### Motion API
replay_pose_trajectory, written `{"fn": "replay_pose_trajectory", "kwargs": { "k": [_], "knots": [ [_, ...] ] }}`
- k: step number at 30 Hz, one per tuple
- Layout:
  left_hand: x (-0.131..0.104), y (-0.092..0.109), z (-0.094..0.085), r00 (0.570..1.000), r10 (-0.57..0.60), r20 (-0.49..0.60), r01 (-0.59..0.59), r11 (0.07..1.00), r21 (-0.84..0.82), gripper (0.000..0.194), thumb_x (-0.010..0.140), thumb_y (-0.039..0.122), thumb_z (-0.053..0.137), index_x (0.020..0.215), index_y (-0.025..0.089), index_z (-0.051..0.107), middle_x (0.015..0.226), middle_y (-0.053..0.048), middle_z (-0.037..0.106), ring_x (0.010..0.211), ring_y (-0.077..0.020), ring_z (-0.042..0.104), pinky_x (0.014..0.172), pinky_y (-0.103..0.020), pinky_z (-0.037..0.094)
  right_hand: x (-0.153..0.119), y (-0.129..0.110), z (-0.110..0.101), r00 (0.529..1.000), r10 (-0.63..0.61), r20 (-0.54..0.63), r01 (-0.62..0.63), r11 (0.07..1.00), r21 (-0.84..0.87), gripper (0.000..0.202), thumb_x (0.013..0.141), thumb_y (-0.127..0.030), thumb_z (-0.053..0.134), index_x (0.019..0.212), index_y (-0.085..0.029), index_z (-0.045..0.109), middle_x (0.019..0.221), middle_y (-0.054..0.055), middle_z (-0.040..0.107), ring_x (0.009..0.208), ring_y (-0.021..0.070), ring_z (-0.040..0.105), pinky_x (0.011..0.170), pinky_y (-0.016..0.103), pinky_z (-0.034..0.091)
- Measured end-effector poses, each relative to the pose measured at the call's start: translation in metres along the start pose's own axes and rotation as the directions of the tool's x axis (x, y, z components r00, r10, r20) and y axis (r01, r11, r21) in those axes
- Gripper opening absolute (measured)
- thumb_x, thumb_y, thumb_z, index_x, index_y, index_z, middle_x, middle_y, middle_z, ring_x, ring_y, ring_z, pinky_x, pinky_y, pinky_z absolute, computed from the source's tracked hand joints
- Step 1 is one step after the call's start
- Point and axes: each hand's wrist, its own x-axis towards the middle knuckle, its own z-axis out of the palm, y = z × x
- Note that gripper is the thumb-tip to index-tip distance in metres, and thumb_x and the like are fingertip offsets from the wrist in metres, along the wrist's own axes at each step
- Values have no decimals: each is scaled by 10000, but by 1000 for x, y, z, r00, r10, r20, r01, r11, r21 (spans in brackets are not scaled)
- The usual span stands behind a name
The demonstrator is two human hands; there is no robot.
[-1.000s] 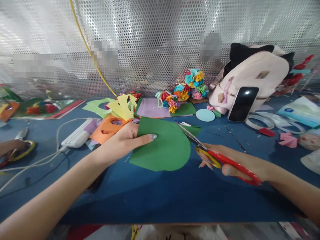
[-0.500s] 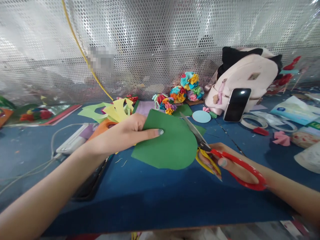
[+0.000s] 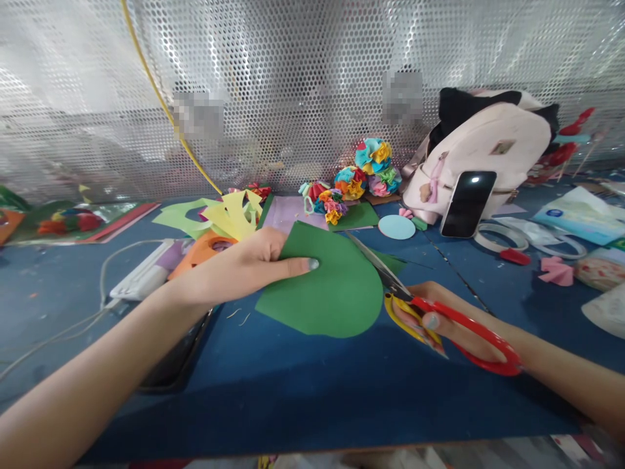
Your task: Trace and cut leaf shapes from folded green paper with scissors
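Observation:
My left hand (image 3: pixel 271 260) pinches a sheet of green paper (image 3: pixel 336 286) at its left side, thumb on top and the other fingers hidden beneath. The paper's right and lower edge is cut in a rounded curve. In my right hand (image 3: pixel 434 309) is a pair of red-handled scissors (image 3: pixel 481 335), its blades lying along the paper's upper right edge. A green offcut juts out beyond the blades. Something yellow and curved hangs at my right fingers, under the scissors; I cannot make out whether it is part of the scissors.
Colourful paper flower balls (image 3: pixel 374 156) stand at the back near a light blue paper circle (image 3: pixel 396 227). A smartphone (image 3: pixel 469 203) leans on a pink backpack (image 3: pixel 517 143). Tape rolls (image 3: pixel 500 238) lie at right; cut yellow paper (image 3: pixel 232 215) and a white power strip (image 3: pixel 141 270) are at left.
The green paper's top has dipped slightly, and the scissors' blades have come a little lower. The yellow piece under the scissors has shifted slightly right. Both hands keep their hold.

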Motion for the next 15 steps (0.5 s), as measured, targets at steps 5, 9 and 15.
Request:
{"fn": "replay_pose_trajectory", "kwargs": {
  "k": [5, 9, 15],
  "knots": [
    [-1, -1, -2, 1000, 11, 5, -11, 1000, 5, 286, 880, 387, 756, 680, 188, 805, 633, -34, 754, 542, -158, 707, 502, -189, 563, -1, -1, -2, 998, 67, 21, -67, 998, -9, 696, 786, -904, 524, 806, -209, 489, 665, -59, 440, 486, 57, 414, 426, 165, 418],
    [-2, -3, -8, 999, -24, 39, 22, 999, 44, 283, 905, 393, 731, 740, 176, 809, 676, -36, 767, 539, -152, 701, 440, -168, 507, -2, 3, -4, 996, 81, 28, -81, 997, -6, 675, 780, -886, 558, 805, -217, 472, 676, -64, 430, 489, 58, 416, 404, 154, 433],
    [-1, -1, -14, 996, -5, 89, -1, 998, 67, 269, 909, 321, 734, 691, 168, 772, 628, -11, 739, 492, -123, 663, 455, -160, 502, -3, 0, -4, 988, 154, 28, -153, 988, -28, 710, 739, -918, 557, 784, -216, 469, 653, -75, 415, 470, 55, 429, 394, 153, 424]
  ]
}}
